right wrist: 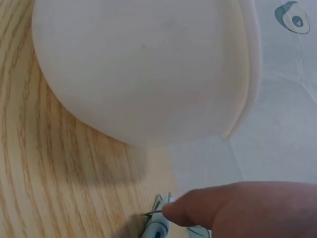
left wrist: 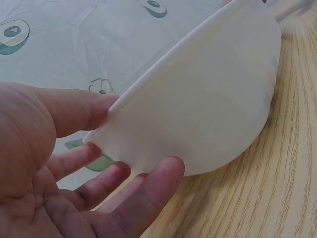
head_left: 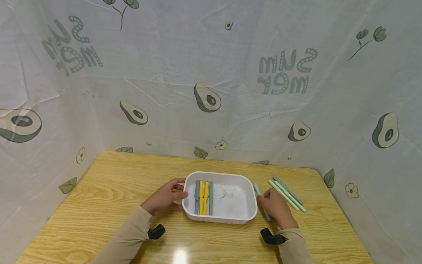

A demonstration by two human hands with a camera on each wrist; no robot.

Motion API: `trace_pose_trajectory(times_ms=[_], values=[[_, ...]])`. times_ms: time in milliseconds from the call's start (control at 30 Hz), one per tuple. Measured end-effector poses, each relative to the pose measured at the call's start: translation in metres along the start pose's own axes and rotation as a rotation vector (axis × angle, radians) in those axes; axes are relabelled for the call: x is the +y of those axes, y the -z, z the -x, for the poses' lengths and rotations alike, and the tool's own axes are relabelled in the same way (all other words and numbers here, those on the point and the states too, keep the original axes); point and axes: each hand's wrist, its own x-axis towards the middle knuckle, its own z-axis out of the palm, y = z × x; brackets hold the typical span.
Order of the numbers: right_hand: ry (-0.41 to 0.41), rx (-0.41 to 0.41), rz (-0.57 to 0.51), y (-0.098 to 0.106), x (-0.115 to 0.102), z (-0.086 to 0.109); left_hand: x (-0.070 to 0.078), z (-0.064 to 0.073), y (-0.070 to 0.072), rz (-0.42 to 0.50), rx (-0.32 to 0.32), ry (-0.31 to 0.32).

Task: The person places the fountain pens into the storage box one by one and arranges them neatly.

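A white plastic tray (head_left: 227,220) stands on the table with several pens lying side by side in its left part: a blue pen (head_left: 196,198), yellow pens (head_left: 206,200) and a grey-green pen (head_left: 211,200). My left hand (head_left: 166,198) holds the tray's left end, thumb at the rim and fingers against the outer wall, as the left wrist view shows. Beyond the tray's right end, my right hand (head_left: 277,207) pinches a light blue pen (head_left: 256,188) at the table; in the right wrist view a fingertip touches this pen (right wrist: 157,225) near its clip. My other right fingers are hidden there.
Right of my right hand lie light green pens (head_left: 290,198) and a darker green pen (head_left: 287,189), slanting together on the wooden table (head_left: 132,176). A printed cloth (head_left: 171,91) hangs behind and at both sides of the table.
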Motion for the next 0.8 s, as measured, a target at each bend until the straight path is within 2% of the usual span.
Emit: trace_pose_trajectory(times_ms=[267, 400, 800], values=[[0.050, 0.043, -0.002, -0.0037, -0.0012, -0.0020, 0.0012, 0.0014, -0.0018, 0.015, 0.013, 0.016], [0.045, 0.040, -0.022, -0.0024, -0.0045, 0.0001, 0.0015, 0.0019, -0.0024, 0.024, 0.015, 0.024], [0.039, 0.048, 0.014, 0.0014, -0.0027, 0.0039, -0.0005, 0.0008, -0.0022, 0.043, -0.023, 0.010]])
